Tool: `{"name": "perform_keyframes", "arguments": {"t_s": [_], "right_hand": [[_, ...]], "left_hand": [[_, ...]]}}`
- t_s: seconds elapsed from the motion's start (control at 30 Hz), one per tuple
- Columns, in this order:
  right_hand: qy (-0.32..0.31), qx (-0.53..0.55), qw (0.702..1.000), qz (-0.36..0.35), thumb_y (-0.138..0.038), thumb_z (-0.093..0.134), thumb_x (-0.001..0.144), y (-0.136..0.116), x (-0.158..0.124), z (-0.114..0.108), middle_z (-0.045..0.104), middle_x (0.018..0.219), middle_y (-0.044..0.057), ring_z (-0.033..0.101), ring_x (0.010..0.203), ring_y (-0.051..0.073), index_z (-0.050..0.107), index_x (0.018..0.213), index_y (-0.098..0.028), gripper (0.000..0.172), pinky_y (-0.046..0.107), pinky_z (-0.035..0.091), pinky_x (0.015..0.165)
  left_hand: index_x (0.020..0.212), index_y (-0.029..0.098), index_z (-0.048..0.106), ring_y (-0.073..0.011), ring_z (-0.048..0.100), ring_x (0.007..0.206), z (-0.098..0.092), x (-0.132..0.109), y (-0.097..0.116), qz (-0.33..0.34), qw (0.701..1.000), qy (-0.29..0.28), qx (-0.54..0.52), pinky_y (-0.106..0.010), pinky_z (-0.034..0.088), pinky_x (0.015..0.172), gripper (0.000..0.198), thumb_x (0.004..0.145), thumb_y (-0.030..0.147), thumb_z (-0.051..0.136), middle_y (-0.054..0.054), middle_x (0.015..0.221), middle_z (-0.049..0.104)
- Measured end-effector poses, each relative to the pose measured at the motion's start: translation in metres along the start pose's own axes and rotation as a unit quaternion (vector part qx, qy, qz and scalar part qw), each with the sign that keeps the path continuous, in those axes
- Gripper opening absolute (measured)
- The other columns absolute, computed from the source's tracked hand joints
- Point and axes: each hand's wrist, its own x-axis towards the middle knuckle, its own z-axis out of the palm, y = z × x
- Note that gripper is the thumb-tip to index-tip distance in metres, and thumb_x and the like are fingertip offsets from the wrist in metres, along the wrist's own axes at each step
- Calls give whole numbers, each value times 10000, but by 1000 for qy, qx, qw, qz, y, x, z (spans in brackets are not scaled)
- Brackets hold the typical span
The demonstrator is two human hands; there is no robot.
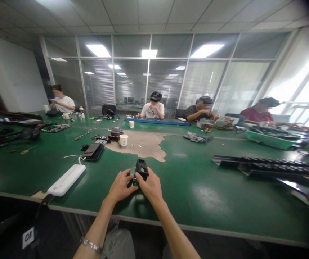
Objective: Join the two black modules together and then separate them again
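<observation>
Both my hands are over the green table, close to its front edge. My right hand [151, 184] is wrapped around a small black boxy electronic device [141, 166], thumb on its near face and fingers along its right side. The device has openings on top and a greenish part low on its left side; its exact kind I cannot make out. From the left, my left hand [121, 186] curls in, its thumb against the device's lower end. Something dark, partly hidden, shows between that hand's thumb and fingers.
A white power strip [67, 180] lies at left, with a dark flat device [92, 151] behind it. A paper cup [123, 140] stands on a bare brown patch [146, 142]. Long black metal rails [265, 167] and a green basket [273, 139] are at right. Several people sit across the table.
</observation>
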Motion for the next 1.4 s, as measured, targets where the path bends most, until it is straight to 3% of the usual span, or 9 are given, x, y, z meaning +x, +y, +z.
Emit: {"name": "perform_keyframes", "arguments": {"t_s": [0.33, 0.47, 0.57, 0.73, 0.83, 1.03, 1.4], "right_hand": [[-32, -94, 993, 57, -436, 584, 805, -21, 4, 12, 689, 940, 114, 639, 886, 230, 630, 981, -170, 321, 274, 422, 734], [-54, -124, 989, 67, -468, 574, 804, -17, 2, 18, 685, 964, 128, 640, 924, 250, 620, 992, -163, 361, 291, 430, 746], [-52, -132, 988, 55, -497, 561, 806, -7, -5, 25, 685, 965, 126, 639, 942, 278, 613, 1022, -168, 397, 328, 445, 768], [-30, -114, 993, 24, -485, 626, 769, 12, -14, 38, 591, 1258, 182, 533, 1189, 315, 490, 1304, -104, 671, 382, 404, 962], [-18, -101, 994, 24, -477, 629, 768, 20, -15, 45, 511, 1368, 189, 435, 1295, 338, 422, 1375, -79, 756, 414, 361, 1026], [16, -79, 997, -20, -443, 602, 795, 24, -17, 48, 606, 1244, 146, 526, 1199, 310, 495, 1313, -171, 594, 399, 406, 957], [30, -40, 998, -41, -389, 600, 789, 20, -18, 40, 667, 985, 81, 607, 998, 252, 604, 1066, -217, 326, 342, 444, 846]], "left_hand": [[1165, 281, 662, -315, 416, 1330, -1, 0, 1, 18, 1000, 17, -7, -494, 287, 1132, 389, 801, 416, 690, -75, 1433, 472], [1141, 259, 668, -315, 428, 1323, 1, 0, 0, 18, 1000, 19, -6, -501, 271, 1139, 389, 776, 387, 706, -86, 1435, 473], [1248, 221, 596, -306, 399, 1348, 3, 1, -1, 10, 1000, 16, -1, -494, 256, 1149, 529, 747, 352, 704, -114, 1461, 437], [1412, 126, 409, -289, 346, 1384, 7, 2, -5, 6, 1000, 9, 20, -476, 231, 1165, 729, 736, 282, 634, -162, 1493, 375], [1416, 134, 404, -293, 349, 1381, 6, 2, -4, 7, 1000, 0, 28, -482, 225, 1165, 728, 739, 293, 619, -158, 1491, 381], [1364, 248, 485, -295, 373, 1363, 0, 2, 2, 9, 999, -11, 33, -496, 226, 1158, 632, 745, 260, 607, -92, 1479, 413], [1295, 268, 555, -291, 400, 1344, -2, 1, 4, 7, 999, -6, 42, -499, 238, 1153, 530, 768, 249, 609, -84, 1456, 443]]}}
